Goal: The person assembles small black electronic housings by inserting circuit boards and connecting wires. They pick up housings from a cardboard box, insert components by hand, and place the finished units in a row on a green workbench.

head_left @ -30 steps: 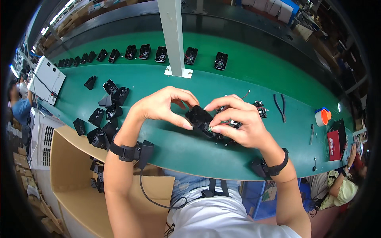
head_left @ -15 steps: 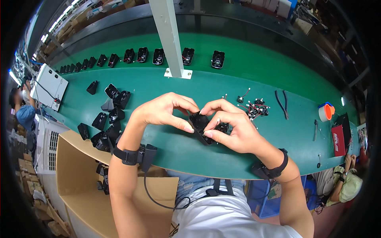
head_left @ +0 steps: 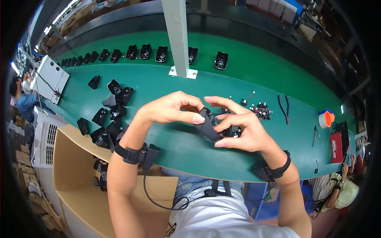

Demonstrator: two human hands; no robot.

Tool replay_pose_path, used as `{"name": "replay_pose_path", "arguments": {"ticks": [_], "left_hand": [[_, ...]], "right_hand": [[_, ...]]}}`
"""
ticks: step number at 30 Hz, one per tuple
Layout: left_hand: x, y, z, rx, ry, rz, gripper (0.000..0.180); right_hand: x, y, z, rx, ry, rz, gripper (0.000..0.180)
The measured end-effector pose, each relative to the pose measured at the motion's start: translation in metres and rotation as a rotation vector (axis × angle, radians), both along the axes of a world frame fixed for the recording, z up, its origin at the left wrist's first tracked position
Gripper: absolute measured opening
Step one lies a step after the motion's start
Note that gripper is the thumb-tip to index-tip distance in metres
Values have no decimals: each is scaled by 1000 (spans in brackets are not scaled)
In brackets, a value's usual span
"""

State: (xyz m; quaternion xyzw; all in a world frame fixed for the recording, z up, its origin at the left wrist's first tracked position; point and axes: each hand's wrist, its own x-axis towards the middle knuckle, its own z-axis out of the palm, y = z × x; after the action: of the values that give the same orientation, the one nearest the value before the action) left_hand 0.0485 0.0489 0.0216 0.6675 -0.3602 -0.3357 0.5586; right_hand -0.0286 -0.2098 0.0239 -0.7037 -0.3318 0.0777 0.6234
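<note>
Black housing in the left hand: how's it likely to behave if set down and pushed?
Probably stiff: the black housing shows flat faces and crisp edges. Likely light for its size, as similar shells on the table look open, not solid. Unlikely to roll, given its angular shape.

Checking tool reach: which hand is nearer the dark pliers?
Right. The right hand is left of the pliers and closer to the person's body, not touching them; the left hand is farther left, holding a black housing.

Green bench (head_left: 222, 163); black housings (head_left: 101, 117); pliers (head_left: 287, 109)
</note>
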Motion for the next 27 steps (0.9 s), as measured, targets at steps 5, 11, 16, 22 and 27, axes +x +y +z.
{"name": "replay_pose_path", "arguments": {"ticks": [5, 11, 16, 22, 27], "left_hand": [[-9, -18, 14, 78, 31, 34, 48], [-26, -26, 16, -51, -23, 321, 58], [-24, -36, 5, 1, -229, 648, 57], [-35, -55, -8, -76, -811, 948, 42], [-17, -30, -1, -30, -883, 1055, 41]], "right_hand": [[12, -17, -12, 383, 627, 153, 15], [0, -3, 15, 378, 580, 31, 17], [-2, 4, 14, 417, 733, 30, 23], [-18, 14, 3, 525, 865, 2, 30], [-7, 12, 26, 463, 732, -92, 34]]}}
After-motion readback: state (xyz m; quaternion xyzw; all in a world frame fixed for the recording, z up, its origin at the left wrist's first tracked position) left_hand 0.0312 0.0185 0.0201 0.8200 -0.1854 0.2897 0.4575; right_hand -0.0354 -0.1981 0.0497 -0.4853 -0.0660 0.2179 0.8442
